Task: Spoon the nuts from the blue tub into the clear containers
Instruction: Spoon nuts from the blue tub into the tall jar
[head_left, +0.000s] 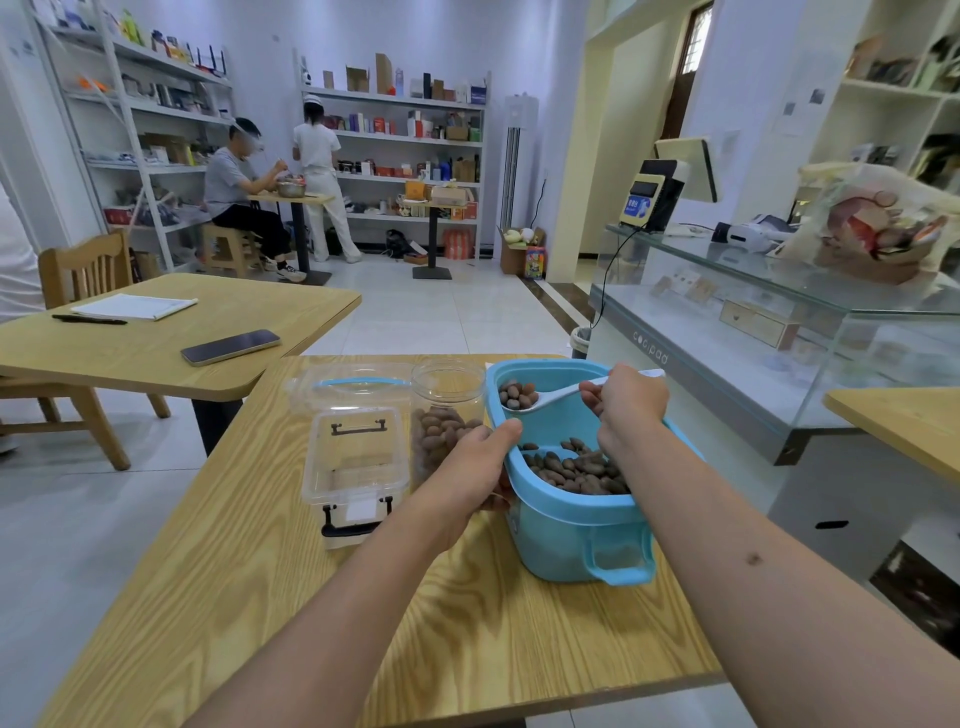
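Right hand (626, 397) gripping loaded spoon (540, 399)

Phone (230, 347), pen (89, 319), notepad (134, 306) on neighbouring table (171, 379); wooden chair (85, 270) behind; glass counter (779, 332) right; 2 people at far shelves (405, 140).

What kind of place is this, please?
Probably a small shop: a glass display counter carries a till screen, and wall shelves hold boxed goods. The wooden tables suggest customers may sit.
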